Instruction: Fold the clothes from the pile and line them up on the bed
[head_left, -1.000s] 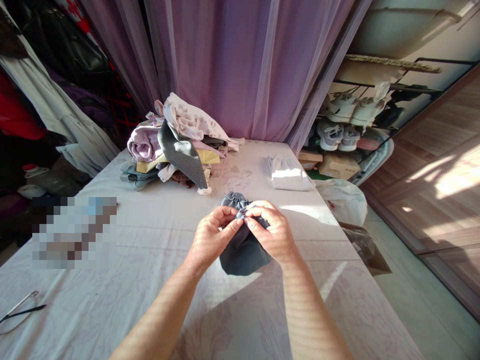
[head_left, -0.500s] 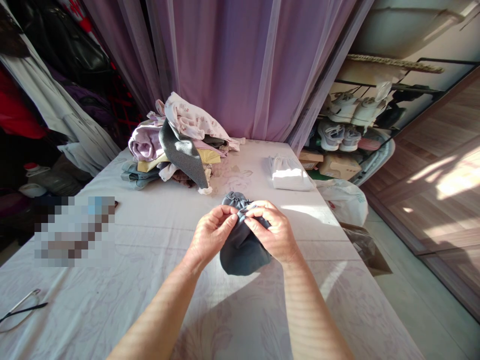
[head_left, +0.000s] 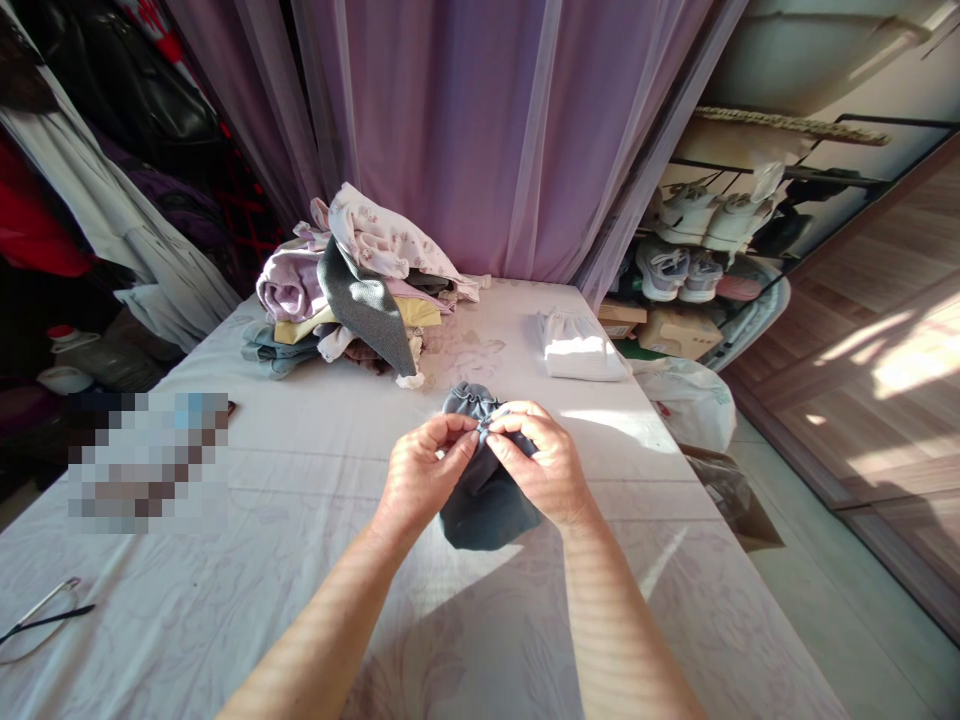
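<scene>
A small blue-grey garment (head_left: 487, 505) with a gathered, elastic-looking edge at its far end lies on the table in front of me. My left hand (head_left: 431, 460) pinches a small bit of it, thumb against forefinger, from the left. From the right, my right hand (head_left: 544, 460) pinches the same spot, and the fingertips of both hands nearly meet. A lighter blue piece, maybe a drawstring or bow, shows between them; the fingers hide most of it. Part of the garment's right side is covered by my right hand.
A heap of clothes (head_left: 367, 290) sits at the table's back left. Folded white clothing (head_left: 581, 345) lies at the back right. Glasses (head_left: 45, 620) and a blurred-out item (head_left: 150, 460) are on the left of the tablecloth (head_left: 300, 520). Shoes (head_left: 675, 272) stand on a rack beyond the right edge.
My fingertips have drawn slightly closer together on the small blue piece. The garment has hardly moved, and everything else stays put.
</scene>
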